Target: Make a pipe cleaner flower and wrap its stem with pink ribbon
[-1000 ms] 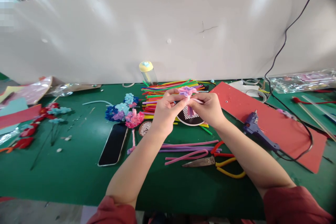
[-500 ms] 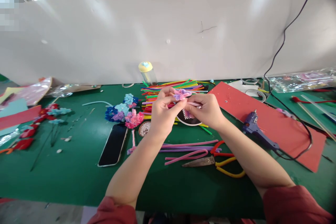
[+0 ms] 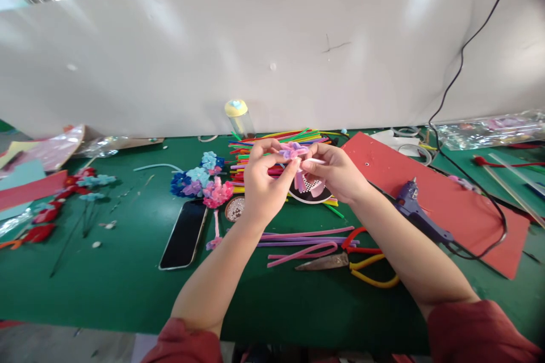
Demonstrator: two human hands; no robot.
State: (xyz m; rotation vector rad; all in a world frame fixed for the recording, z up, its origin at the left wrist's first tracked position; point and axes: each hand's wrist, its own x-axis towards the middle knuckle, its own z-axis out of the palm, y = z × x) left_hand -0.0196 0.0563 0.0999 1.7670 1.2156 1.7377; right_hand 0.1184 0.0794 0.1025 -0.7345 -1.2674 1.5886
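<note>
My left hand and my right hand meet above the green table, both pinched on a small purple-and-pink pipe-cleaner flower. Pink stem ends hang below the fingers. Behind the hands lies a pile of coloured pipe cleaners. Several finished blue and pink flowers lie to the left of my left hand. Loose pink and purple pipe cleaners lie below my wrists.
A phone lies face up left of my forearm. Scissors with red and yellow handles sit near my right forearm. A purple glue gun rests on a red sheet at right. Red and blue flowers lie far left.
Both hands have stayed together on the flower, turning it slightly; the pink stem ends now show lower between the hands.
</note>
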